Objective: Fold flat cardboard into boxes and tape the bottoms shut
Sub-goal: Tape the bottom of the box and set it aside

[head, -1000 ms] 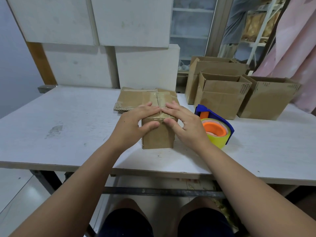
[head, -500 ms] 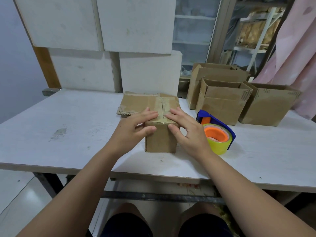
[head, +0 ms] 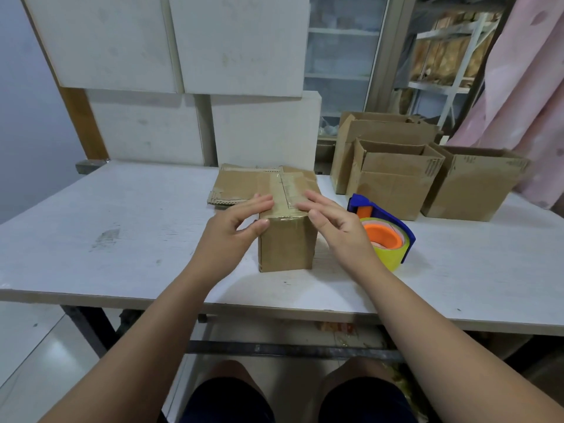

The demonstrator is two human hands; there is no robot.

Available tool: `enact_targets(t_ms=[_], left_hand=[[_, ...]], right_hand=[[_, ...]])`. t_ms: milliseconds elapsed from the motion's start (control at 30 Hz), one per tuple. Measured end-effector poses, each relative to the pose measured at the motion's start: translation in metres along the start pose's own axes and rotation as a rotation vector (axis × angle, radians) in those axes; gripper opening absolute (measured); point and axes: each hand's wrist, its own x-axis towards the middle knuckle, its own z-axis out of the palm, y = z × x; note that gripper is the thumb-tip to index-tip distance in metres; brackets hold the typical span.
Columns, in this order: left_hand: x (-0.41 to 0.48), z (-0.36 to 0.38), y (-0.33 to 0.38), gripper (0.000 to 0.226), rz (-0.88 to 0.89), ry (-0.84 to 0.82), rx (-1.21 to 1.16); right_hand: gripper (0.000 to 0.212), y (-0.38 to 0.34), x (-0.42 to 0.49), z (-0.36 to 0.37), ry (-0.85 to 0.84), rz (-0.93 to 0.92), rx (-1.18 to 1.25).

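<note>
A small brown cardboard box [head: 286, 245] stands bottom-up near the table's front edge, a strip of clear tape [head: 282, 193] running along its top seam. My left hand [head: 233, 228] touches its top left edge, fingers on top and thumb on the front face. At the box's top right edge is my right hand [head: 334, 222], fingers spread and relaxed. A tape dispenser [head: 386, 235] with a blue frame, orange core and yellow roll lies just right of the box. Flat cardboard [head: 235, 187] lies behind the box.
Three open-topped cardboard boxes [head: 393, 181] stand at the table's back right. White panels [head: 183, 129] lean against the wall behind the white table [head: 122, 236]. A pink curtain [head: 525, 96] hangs at the far right, with shelves behind glass beside it.
Both hands have slid apart along the box's top front edge and loosened from the tape. The right hand has lifted slightly toward the box's right corner.
</note>
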Motion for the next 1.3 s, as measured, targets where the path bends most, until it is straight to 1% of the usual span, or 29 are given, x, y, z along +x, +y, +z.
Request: enact_targets(t_ms=[33, 100, 133, 200, 233, 267, 300, 367, 433, 500, 533, 567, 600, 633, 667, 733, 767, 833, 867, 933, 1000, 1033, 1100, 1200, 1300], left_hand=[[-0.003, 0.006, 0.001, 0.033, 0.004, 0.081, 0.007], [-0.011, 0.018, 0.005, 0.028, 0.000, 0.211, 0.001], [-0.014, 0.021, 0.006, 0.023, 0.003, 0.243, -0.006], [-0.015, 0.018, 0.005, 0.012, 0.063, 0.260, 0.011], [-0.014, 0.012, 0.004, 0.013, 0.086, 0.251, 0.003], [-0.012, 0.006, 0.002, 0.021, 0.096, 0.243, -0.009], [-0.010, 0.001, 0.001, 0.026, 0.093, 0.231, -0.024], [-0.005, -0.006, 0.001, 0.023, 0.082, 0.198, -0.024], [-0.001, -0.008, 0.003, 0.015, 0.095, 0.156, 0.024], [0.002, -0.011, 0.002, 0.012, 0.129, 0.157, 0.130], [0.004, -0.013, 0.002, 0.016, 0.153, 0.180, 0.199], [0.005, -0.015, 0.001, 0.025, 0.181, 0.201, 0.279], [0.005, -0.017, 0.000, 0.033, 0.200, 0.228, 0.368], [0.004, -0.020, -0.001, 0.037, 0.195, 0.250, 0.423], [0.002, -0.022, -0.001, 0.037, 0.167, 0.270, 0.428], [-0.005, -0.022, 0.000, 0.036, 0.102, 0.307, 0.328], [-0.008, -0.021, 0.000, 0.036, 0.104, 0.318, 0.314], [-0.012, -0.018, 0.003, 0.040, 0.198, 0.308, 0.368], [-0.014, -0.015, 0.003, 0.039, 0.234, 0.293, 0.355], [-0.013, -0.013, 0.009, 0.028, 0.225, 0.271, 0.215], [-0.011, -0.015, 0.012, 0.018, 0.208, 0.281, 0.093], [-0.009, -0.018, 0.012, 0.019, 0.192, 0.274, 0.081], [-0.004, -0.025, 0.011, 0.024, 0.140, 0.201, 0.151], [-0.003, -0.029, 0.003, 0.016, 0.082, 0.033, 0.256], [-0.006, -0.028, -0.005, 0.039, 0.150, -0.052, 0.405]], right_hand=[[0.023, -0.002, -0.002, 0.005, 0.062, 0.019, -0.063], [0.026, -0.006, -0.008, 0.022, 0.195, 0.026, -0.279], [0.028, -0.008, -0.013, 0.030, 0.250, -0.020, -0.393], [0.032, -0.007, -0.020, 0.040, 0.336, -0.197, -0.613], [0.034, -0.005, -0.022, 0.041, 0.356, -0.263, -0.689], [0.037, -0.003, -0.023, 0.041, 0.362, -0.291, -0.727], [0.041, -0.001, -0.024, 0.040, 0.360, -0.293, -0.733], [0.046, 0.002, -0.022, 0.037, 0.350, -0.287, -0.684], [0.043, 0.003, -0.020, 0.035, 0.307, -0.313, -0.634], [0.037, 0.000, -0.015, 0.032, 0.193, -0.303, -0.536], [0.034, -0.003, -0.013, 0.029, 0.124, -0.274, -0.467], [0.029, -0.005, -0.010, 0.025, 0.065, -0.244, -0.408], [0.025, -0.004, -0.007, 0.020, 0.036, -0.222, -0.370], [0.023, -0.002, -0.005, 0.015, 0.038, -0.208, -0.354], [0.027, 0.001, -0.003, 0.011, 0.070, -0.195, -0.349], [0.040, 0.009, 0.000, 0.008, 0.193, -0.150, -0.383], [0.043, 0.011, 0.001, 0.009, 0.263, -0.132, -0.417], [0.038, 0.012, -0.001, 0.015, 0.374, -0.161, -0.485], [0.031, 0.011, -0.001, 0.017, 0.391, -0.196, -0.503], [0.023, 0.007, 0.000, 0.021, 0.353, -0.214, -0.491], [0.028, 0.003, 0.003, 0.021, 0.290, -0.147, -0.434], [0.029, 0.002, 0.004, 0.020, 0.267, -0.115, -0.405], [0.023, 0.001, 0.008, 0.018, 0.232, -0.085, -0.374], [0.019, 0.003, 0.015, 0.014, 0.156, -0.071, -0.357], [0.021, -0.001, 0.022, -0.001, 0.128, -0.036, -0.226]])
